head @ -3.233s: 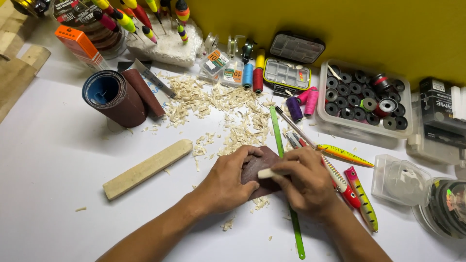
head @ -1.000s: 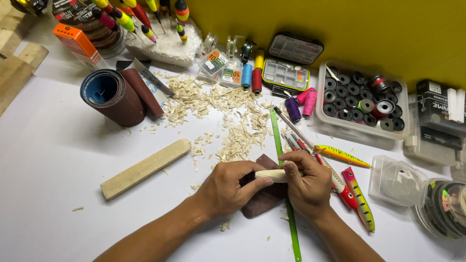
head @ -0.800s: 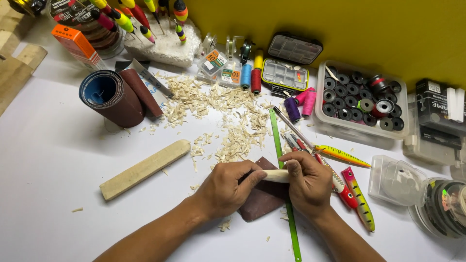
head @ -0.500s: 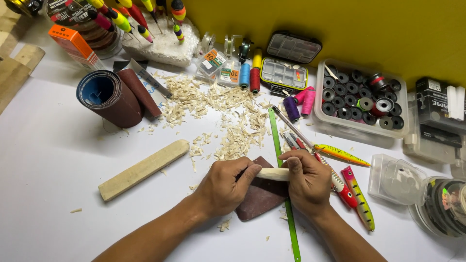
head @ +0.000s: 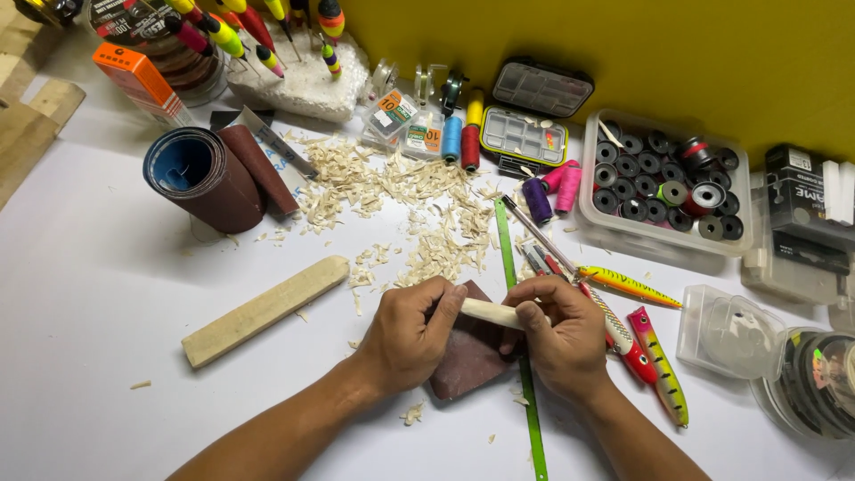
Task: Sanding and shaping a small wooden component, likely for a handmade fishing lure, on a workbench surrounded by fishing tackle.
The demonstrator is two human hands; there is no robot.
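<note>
Both hands grip a small pale carved wood blank (head: 488,313): left hand (head: 411,334) pinches one end, right hand (head: 558,334) closes on the other, just above brown sandpaper (head: 470,361). Wood shavings (head: 419,200) suggest carving is done; the blank is bare, unpainted.

Bright, even overhead light, soft shadows under the hands, sharp focus throughout, slight wide-angle bending at the edges.

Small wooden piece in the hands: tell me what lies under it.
Under the small wooden piece lies a dark red sandpaper sheet on the white table; the hands cover its upper edges.
</note>
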